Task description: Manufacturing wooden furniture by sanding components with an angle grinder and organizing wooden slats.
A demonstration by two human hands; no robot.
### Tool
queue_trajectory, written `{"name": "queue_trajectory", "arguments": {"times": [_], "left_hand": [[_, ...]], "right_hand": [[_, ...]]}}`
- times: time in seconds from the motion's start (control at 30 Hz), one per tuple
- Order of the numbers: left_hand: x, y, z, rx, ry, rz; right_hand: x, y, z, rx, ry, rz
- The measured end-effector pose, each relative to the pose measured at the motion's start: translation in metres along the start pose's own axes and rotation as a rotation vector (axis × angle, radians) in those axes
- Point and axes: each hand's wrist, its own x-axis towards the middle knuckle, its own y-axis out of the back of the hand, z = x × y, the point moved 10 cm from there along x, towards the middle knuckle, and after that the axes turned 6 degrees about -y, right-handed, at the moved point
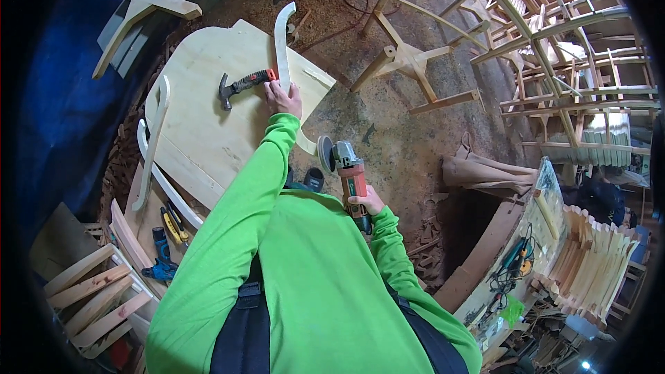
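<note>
My left hand (284,99) is closed on a pale curved wooden piece (282,45), whose far end points away from me over the board. The near end of that piece passes under my arm toward the grinder. In my right hand (368,199) is an angle grinder (352,176), gripped round its orange and green body. Its round disc (326,154) is at the near end of the curved piece; whether they touch I cannot tell. A claw hammer (242,86) with a black and red handle lies beside my left hand on the pale wooden board (197,83).
Curved wooden strips (154,142) rest along the board's left edge. A blue cordless drill (161,256) and yellow-handled pliers (173,224) lie at lower left. A wooden chair frame (409,62) stands ahead to the right, before stacked frames (540,34). At right is a cluttered bench (499,263).
</note>
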Motion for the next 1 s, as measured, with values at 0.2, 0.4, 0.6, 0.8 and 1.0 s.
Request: {"name": "queue_trajectory", "arguments": {"times": [0.2,0.4,0.6,0.8,1.0], "left_hand": [[0.000,0.001,0.001,0.019,-0.012,0.005],[0.003,-0.003,0.000,-0.009,-0.013,-0.042],[0.001,-0.006,-0.001,-0.019,-0.038,-0.044],[0.001,-0.003,0.002,0.012,-0.041,-0.018],[0.001,-0.011,0.008,0.017,-0.117,-0.055]], "right_hand": [[0.001,0.014,0.014,-0.019,-0.020,0.019],[-0.001,0.005,-0.001,0.014,0.004,-0.022],[0.000,-0.006,-0.002,0.034,-0.007,-0.084],[0.004,0.007,0.014,-0.036,-0.005,-0.029],[-0.007,0.022,0.023,-0.101,-0.002,0.046]]}}
